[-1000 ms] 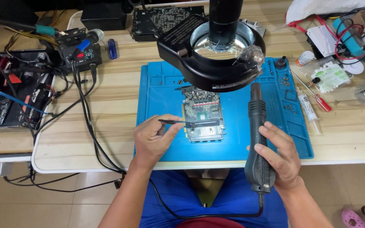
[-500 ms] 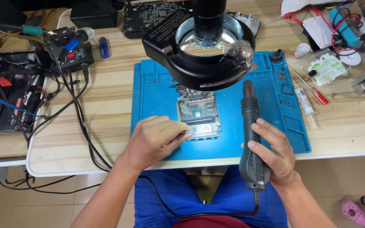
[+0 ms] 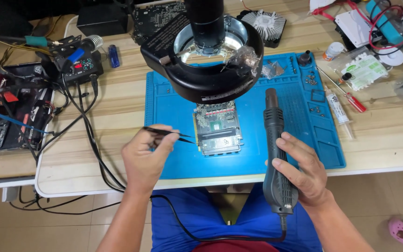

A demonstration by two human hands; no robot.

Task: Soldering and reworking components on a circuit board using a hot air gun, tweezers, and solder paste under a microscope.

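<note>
We see a bright, evenly lit frame with soft shadows only. The ring lamp (image 3: pixel 211 56) at upper centre glows, with glare on its lens. Focus holds sharp at centre; the frame's edges bow slightly and soften.

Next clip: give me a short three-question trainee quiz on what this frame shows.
1. True or false: the left hand holds black tweezers whose tips point toward the circuit board.
2. What does the right hand grip?
A. a screwdriver
B. a black hot-air gun
C. a syringe
3. The board lies on a ____ work mat, below the ring-shaped magnifier lamp.

Key: 1 true; 2 B; 3 blue.
</note>
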